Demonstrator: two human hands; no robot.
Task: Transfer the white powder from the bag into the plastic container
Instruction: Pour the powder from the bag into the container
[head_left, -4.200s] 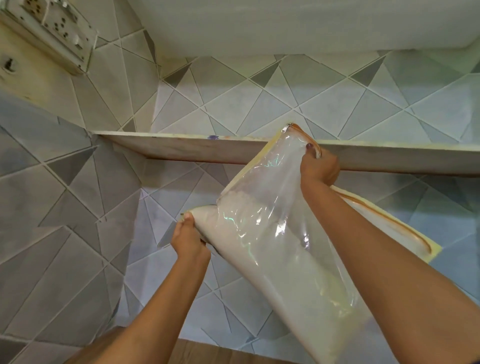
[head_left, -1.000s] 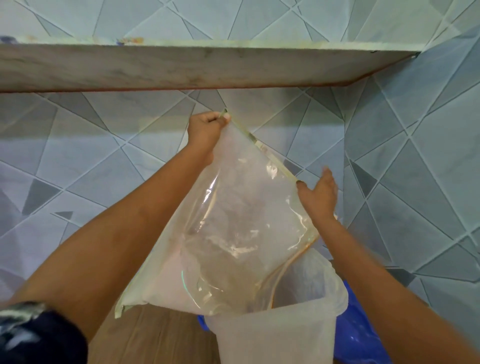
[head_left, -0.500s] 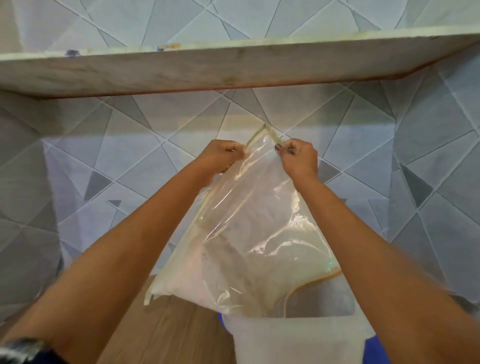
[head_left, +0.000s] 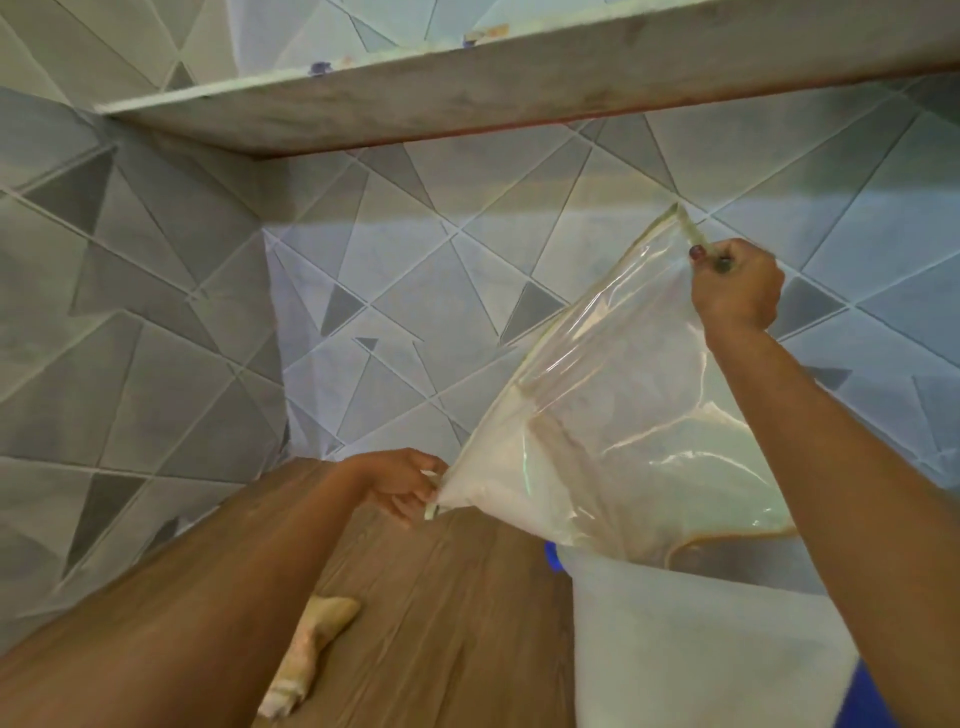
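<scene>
From the head view, I judge the pour well along but not finished. The upper part of the bag (head_left: 623, 364) shows clear film with only a dusting, while a body of white powder (head_left: 498, 493) lies pooled in the low corner. My left hand (head_left: 400, 486) pinches that low corner, so the powder sits right against the tips of my left fingers (head_left: 418, 501), just to their right. My right hand (head_left: 737, 291) is clenched round the bag's top corner, well above the powder, with the film hanging down and leftward from my right fingers (head_left: 698, 254). The bag's orange-edged mouth droops onto the rim of the plastic container (head_left: 675, 649), below my right wrist and off to the right of my left fingers. I cannot see how much powder is inside the container, as its wall is cloudy. What is left, I think, is to lift the left corner above the mouth so the pooled powder slides down, without the mouth slipping off the rim.
</scene>
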